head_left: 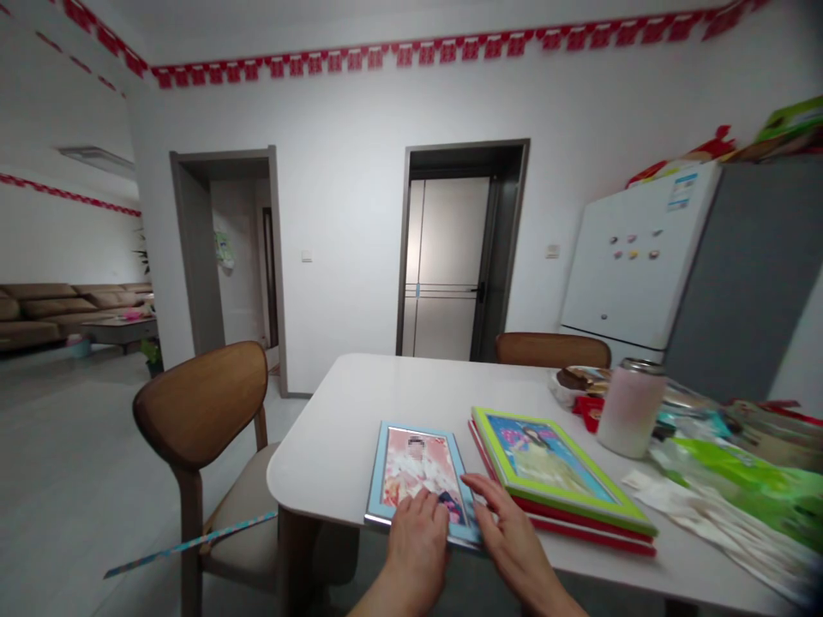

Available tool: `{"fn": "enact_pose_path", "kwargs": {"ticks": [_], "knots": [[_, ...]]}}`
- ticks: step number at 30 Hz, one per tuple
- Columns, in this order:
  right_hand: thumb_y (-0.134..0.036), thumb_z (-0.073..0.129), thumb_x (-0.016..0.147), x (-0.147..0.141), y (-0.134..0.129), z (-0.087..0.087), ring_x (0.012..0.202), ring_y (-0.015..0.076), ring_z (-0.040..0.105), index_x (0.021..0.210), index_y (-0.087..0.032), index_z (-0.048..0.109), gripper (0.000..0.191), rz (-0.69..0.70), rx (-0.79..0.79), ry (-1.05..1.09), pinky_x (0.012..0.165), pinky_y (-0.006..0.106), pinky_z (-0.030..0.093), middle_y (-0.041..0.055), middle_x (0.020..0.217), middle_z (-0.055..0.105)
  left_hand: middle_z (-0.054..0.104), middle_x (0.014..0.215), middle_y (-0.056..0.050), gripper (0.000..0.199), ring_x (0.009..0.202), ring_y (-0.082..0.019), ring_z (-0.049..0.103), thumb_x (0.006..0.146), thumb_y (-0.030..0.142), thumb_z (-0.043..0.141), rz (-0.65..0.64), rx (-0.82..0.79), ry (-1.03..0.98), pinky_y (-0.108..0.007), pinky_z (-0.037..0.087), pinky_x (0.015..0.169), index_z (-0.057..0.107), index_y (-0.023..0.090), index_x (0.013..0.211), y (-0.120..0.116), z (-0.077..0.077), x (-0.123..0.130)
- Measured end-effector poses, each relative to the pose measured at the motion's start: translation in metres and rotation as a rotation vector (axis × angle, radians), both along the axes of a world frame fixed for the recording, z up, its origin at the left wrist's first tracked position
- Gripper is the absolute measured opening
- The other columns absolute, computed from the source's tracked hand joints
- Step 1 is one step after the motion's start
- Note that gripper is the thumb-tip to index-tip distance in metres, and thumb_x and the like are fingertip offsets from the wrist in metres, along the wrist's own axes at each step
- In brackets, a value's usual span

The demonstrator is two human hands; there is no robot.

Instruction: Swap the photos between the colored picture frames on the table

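Observation:
A light blue picture frame (379,463) with a pink picture lies near the front edge of the white table (321,428). My left hand (419,536) rests on its lower part, fingers lying flat over the picture. At the frame's right border is my right hand (507,531), its fingers apart and touching the edge. Just right of it, a green picture frame (553,463) showing a figure in a yellow dress is stacked on a red one (591,536).
A pink bottle (633,407), green packaging (752,488) and white gloves (700,523) occupy the table's right side. One wooden chair (206,403) stands at the left, another (553,349) behind the table. A patterned strip (193,542) crosses the left chair.

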State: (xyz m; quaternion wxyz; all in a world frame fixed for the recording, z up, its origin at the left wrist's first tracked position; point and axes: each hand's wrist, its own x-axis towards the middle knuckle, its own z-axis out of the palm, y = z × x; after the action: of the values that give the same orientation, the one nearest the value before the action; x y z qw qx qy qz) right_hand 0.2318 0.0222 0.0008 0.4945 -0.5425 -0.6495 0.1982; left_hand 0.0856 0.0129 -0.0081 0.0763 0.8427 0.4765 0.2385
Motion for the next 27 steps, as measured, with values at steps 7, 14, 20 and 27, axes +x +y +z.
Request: {"fn": "enact_pose_path", "kwargs": {"ticks": [7, 14, 20, 27], "knots": [[-0.040, 0.043, 0.072, 0.001, 0.008, 0.008, 0.112, 0.0208, 0.043, 0.113, -0.015, 0.050, 0.048, 0.003, -0.055, 0.273, 0.098, 0.037, 0.028, 0.0104, 0.120, 0.049, 0.054, 0.110, -0.008, 0.041, 0.103, -0.021, 0.048, 0.067, 0.010, 0.044, 0.123, 0.051, -0.454, -0.034, 0.034, 0.090, 0.046, 0.018, 0.107, -0.007, 0.035, -0.009], [-0.038, 0.046, 0.073, -0.041, 0.008, 0.011, 0.111, 0.0199, 0.043, 0.111, -0.018, 0.053, 0.044, 0.223, -0.017, 0.048, 0.098, 0.036, 0.028, 0.0084, 0.117, 0.052, 0.050, 0.114, -0.008, 0.053, 0.100, -0.018, 0.051, 0.071, 0.024, 0.050, 0.219, -0.043, -1.173, -0.029, 0.039, 0.086, 0.029, 0.019, 0.120, -0.006, 0.048, -0.035], [-0.026, 0.049, 0.069, -0.033, 0.008, 0.005, 0.104, 0.0220, 0.047, 0.101, -0.021, 0.060, 0.035, 0.260, -0.001, -0.254, 0.092, 0.035, 0.033, 0.0092, 0.113, 0.054, 0.051, 0.116, -0.010, 0.057, 0.109, -0.022, 0.044, 0.065, 0.030, 0.055, 0.331, -0.166, -0.950, -0.032, 0.032, 0.093, 0.037, 0.013, 0.117, -0.020, 0.010, -0.060], [-0.026, 0.054, 0.064, -0.027, 0.007, 0.017, 0.098, 0.0227, 0.050, 0.094, -0.023, 0.064, 0.032, 0.380, -0.079, -0.404, 0.087, 0.034, 0.035, 0.0086, 0.110, 0.054, 0.041, 0.126, -0.015, 0.061, 0.118, -0.024, 0.033, 0.068, 0.030, 0.052, 0.365, -0.141, -0.508, -0.037, 0.024, 0.099, 0.035, 0.009, 0.122, -0.028, -0.019, -0.065]]}}
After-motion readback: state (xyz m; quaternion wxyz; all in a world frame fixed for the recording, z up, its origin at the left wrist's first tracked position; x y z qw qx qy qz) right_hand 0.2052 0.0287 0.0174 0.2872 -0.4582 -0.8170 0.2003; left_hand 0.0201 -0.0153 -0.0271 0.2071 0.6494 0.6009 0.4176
